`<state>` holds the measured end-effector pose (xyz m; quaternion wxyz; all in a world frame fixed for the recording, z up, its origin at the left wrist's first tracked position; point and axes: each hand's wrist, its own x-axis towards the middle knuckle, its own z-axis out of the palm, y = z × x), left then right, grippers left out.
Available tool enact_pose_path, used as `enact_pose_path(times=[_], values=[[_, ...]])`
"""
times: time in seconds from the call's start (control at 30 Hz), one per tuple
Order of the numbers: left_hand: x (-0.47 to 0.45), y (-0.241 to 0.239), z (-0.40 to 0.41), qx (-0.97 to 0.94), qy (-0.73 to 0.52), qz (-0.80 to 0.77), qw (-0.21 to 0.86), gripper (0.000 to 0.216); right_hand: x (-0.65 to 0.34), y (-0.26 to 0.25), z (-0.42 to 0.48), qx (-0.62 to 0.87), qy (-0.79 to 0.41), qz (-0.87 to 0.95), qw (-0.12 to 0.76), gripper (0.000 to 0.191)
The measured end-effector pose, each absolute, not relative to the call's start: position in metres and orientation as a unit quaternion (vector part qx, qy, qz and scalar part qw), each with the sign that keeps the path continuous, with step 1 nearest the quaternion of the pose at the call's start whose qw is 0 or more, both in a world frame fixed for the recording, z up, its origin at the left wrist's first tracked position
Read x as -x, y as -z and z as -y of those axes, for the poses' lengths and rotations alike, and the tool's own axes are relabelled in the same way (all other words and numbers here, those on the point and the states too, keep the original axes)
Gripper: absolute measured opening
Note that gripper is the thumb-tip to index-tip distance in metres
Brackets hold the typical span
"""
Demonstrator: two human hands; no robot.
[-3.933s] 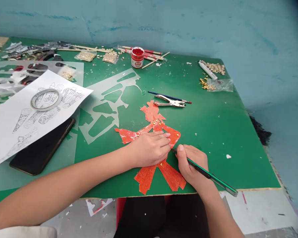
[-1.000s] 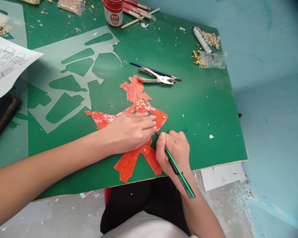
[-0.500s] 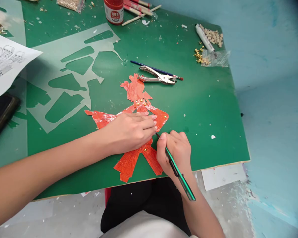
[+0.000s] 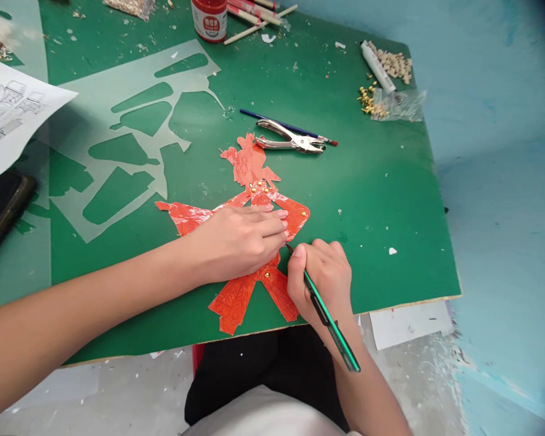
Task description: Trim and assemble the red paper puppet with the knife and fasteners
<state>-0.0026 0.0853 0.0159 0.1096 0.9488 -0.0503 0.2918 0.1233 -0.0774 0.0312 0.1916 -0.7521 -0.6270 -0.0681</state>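
A red jointed cut-out figure (image 4: 240,303) with gold brads at its joints lies flat on the green table. My left hand (image 4: 247,239) rests palm down across its middle, fingers stretched out together, hiding much of the torso. My right hand (image 4: 324,275) is closed round a slim green pen-like tool (image 4: 329,324) with a black clip. Its dark tip points at the figure's edge beside my left fingertips; whether it is a nib or a blade I cannot tell.
Beyond the figure lie a silver hole punch (image 4: 290,140) and a blue paintbrush (image 4: 272,118). A cut translucent sheet (image 4: 72,212) spreads on the left. Gold brads (image 4: 370,102), a white tube (image 4: 378,68) and a red paint jar (image 4: 209,21) stand farther back. The table's front edge is close.
Both hands keep nearly the same pose on and beside the figure. The view shifts very slightly; no object has clearly moved.
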Motion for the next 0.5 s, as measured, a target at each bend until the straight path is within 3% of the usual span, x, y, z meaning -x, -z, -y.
enact_pose_path(times=[0.3, 0.5], values=[[0.005, -0.014, -0.088, -0.947, -0.286, 0.067, 0.131, 0.018, -0.125, -0.029, 0.081, 0.755, 0.036, 0.626, 0.191, 0.041], [0.005, -0.016, -0.088, -0.946, -0.291, 0.065, 0.128, 0.019, -0.171, -0.044, 0.073, 0.638, -0.061, 0.715, 0.279, 0.041]])
